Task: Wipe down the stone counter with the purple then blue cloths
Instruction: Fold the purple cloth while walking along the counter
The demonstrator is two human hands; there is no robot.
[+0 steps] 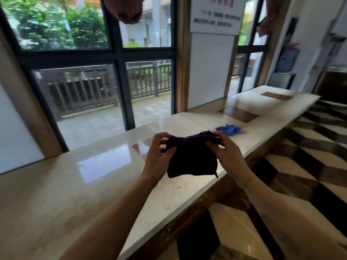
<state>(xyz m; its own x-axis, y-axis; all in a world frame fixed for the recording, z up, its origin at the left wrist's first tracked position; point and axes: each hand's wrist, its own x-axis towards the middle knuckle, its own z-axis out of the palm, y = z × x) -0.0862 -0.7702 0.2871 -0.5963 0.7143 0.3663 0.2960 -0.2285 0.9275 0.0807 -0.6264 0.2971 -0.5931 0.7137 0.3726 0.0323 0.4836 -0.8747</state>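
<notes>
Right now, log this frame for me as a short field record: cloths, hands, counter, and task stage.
purple cloth: held up above the counter, pinched at its top edge by both hands, hanging loose
left hand: grips the cloth's left corner
right hand: grips the cloth's right corner
blue cloth: crumpled on the counter, beyond the hands, untouched
stone counter: pale, glossy, with dark brown inset panels
task stage: purple cloth in hand, not touching the counter

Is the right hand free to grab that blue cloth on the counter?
Probably not yet: the right hand and left hand both grip the purple cloth. The blue cloth lies unobstructed just beyond on the counter.
</notes>
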